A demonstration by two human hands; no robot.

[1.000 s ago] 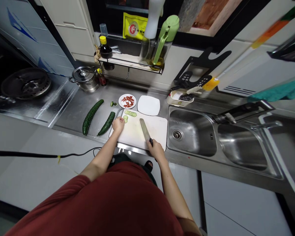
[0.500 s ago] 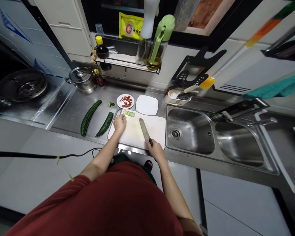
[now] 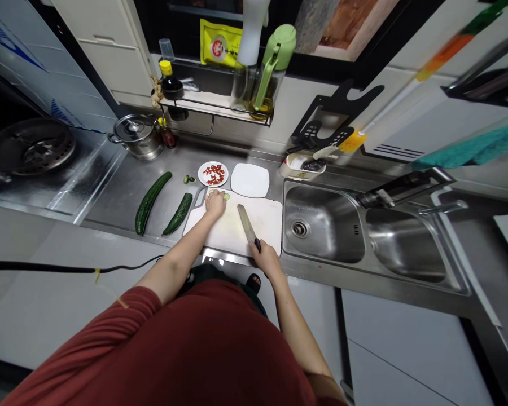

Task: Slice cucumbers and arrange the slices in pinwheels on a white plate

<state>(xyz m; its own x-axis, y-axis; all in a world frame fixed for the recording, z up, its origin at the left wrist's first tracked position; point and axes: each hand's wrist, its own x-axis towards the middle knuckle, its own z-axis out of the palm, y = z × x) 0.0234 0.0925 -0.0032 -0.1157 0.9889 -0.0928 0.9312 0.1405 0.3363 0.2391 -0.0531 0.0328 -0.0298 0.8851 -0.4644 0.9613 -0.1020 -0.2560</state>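
l hand (image 3: 215, 206) over cuke slices (image 3: 226, 196), far l of board (image 3: 265, 217) — can't tell if it's gripping any. r hand (image 3: 266, 257) clamped on knife (image 3: 246, 223), apart from l — blade over board.

Left grip (image 3: 215, 205) at cucumber slices (image 3: 226, 196), knife (image 3: 245, 220) in right grip (image 3: 266, 257), cutting board (image 3: 263, 217) beneath

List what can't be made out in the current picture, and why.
Head view:
- Slices: number unclear; the left hand covers some.
- Knife handle: mostly hidden by the right hand.
- Pot: inside hidden by its lid.
- Cloth: cut off by the right edge.
- Packet: small print unreadable.
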